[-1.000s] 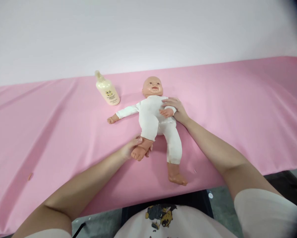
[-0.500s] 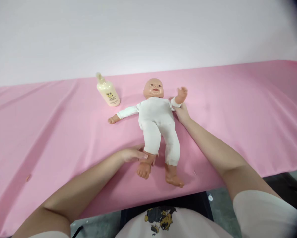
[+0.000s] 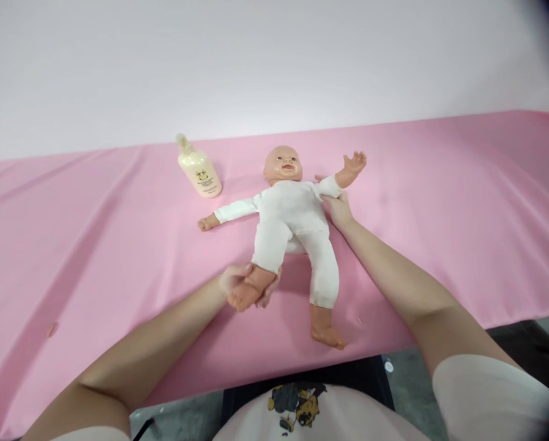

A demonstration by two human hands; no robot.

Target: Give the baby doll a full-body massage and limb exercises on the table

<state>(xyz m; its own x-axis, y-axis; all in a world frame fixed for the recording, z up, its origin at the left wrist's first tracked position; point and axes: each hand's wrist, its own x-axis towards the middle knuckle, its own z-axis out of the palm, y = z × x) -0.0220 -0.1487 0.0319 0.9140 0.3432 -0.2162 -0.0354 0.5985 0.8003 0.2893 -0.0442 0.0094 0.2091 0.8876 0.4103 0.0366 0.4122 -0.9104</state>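
Observation:
A baby doll (image 3: 295, 211) in a white cloth suit lies on its back, head toward the wall, its feet toward me. Around the ankle of its leg on the left side of the view, my left hand (image 3: 234, 279) is closed, with fingers showing beneath. That leg is raised and turned outward. My right hand (image 3: 338, 210) is closed on the doll's sleeved arm at the right, the thumb below and a fingertip showing behind it. The doll's hand there points up and outward. Its other arm rests stretched out on the cloth.
A cream pump bottle (image 3: 201, 173) with a printed label stands left of the doll. Pink cloth (image 3: 439, 202) with folds covers the table, whose near edge runs just in front of me. A white wall (image 3: 274, 67) rises behind.
My left hand has moved the held leg up and to the left. The doll's arm at the right has swung outward in my right hand. The bottle stays put.

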